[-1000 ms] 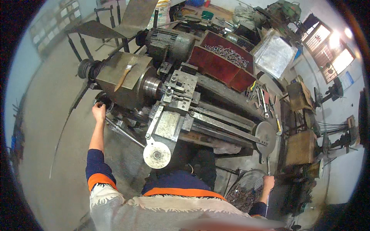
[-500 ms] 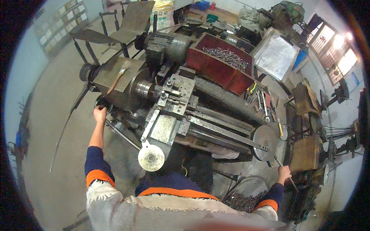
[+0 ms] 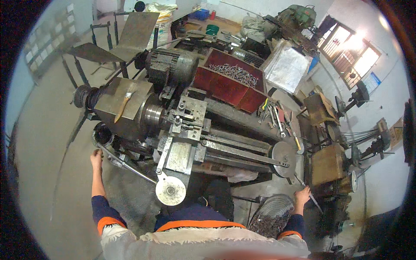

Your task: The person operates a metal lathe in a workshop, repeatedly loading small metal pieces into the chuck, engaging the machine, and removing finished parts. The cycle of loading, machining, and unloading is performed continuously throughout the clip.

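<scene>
A small metal lathe (image 3: 190, 112) stands before me, with a steel chuck (image 3: 154, 115) at its left. My left hand (image 3: 96, 159), its fingers curled, is just below a round dark opening (image 3: 103, 134) at the machine's left end; what it holds, if anything, is hidden. Close by it runs a long metal bar (image 3: 130, 168), reaching to a pale round disc (image 3: 170, 190). On the far right, my right hand (image 3: 302, 196) is closed around a thin metal lever (image 3: 313, 201), below a grey handwheel disc (image 3: 284, 159).
A dark red box (image 3: 229, 86) of small metal parts sits behind the lathe. Beside it lie spanners and pliers (image 3: 277, 119). A wooden-handled brush (image 3: 123, 106) rests on the headstock. A round basket (image 3: 273, 215) of dark pieces stands low by my right arm.
My left hand has drawn down and away from the round opening, which now shows more fully. My right hand stays on the lever, lower in view. The whole view has shifted slightly.
</scene>
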Available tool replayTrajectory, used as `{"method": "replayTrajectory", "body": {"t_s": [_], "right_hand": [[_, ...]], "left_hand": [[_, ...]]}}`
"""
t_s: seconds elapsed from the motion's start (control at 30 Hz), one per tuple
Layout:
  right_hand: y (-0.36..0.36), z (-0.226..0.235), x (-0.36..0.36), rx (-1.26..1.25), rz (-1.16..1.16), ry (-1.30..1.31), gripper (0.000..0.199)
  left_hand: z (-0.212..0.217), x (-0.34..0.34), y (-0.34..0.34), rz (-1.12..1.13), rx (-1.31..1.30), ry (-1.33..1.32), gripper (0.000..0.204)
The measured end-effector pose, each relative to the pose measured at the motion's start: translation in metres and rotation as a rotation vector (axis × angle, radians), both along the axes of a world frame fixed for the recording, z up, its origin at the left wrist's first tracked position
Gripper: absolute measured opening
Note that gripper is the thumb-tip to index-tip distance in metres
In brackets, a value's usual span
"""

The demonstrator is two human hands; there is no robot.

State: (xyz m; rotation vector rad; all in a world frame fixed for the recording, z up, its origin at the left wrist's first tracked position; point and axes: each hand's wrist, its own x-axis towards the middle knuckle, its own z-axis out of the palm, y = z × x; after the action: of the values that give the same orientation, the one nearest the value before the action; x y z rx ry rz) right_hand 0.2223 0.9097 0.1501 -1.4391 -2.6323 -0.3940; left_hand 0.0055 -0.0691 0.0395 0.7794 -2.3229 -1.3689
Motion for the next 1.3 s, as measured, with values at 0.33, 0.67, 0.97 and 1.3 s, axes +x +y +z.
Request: {"method": "replayTrajectory", "body": {"t_s": [0.33, 0.67, 0.97, 1.3], "right_hand": [[-0.004, 0.06, -0.008, -0.142, 0.184, 0.07, 0.024], [-0.162, 0.174, -0.226, -0.13, 0.988, 0.311, 0.041], [-0.3, 0.276, -0.401, -0.471, 0.945, 0.248, 0.059], [-0.441, 0.241, -0.352, -0.486, 1.614, -0.002, 0.046]], "left_hand": [[-0.039, -0.01, 0.075, -0.321, -0.604, -0.345, 0.02], [-0.032, -0.004, 0.056, -0.498, -0.771, -0.523, 0.023], [0.012, 0.026, 0.028, -0.555, -0.325, -0.53, 0.046], [0.177, 0.13, -0.073, 0.081, -0.789, -0.028, 0.034]]}}
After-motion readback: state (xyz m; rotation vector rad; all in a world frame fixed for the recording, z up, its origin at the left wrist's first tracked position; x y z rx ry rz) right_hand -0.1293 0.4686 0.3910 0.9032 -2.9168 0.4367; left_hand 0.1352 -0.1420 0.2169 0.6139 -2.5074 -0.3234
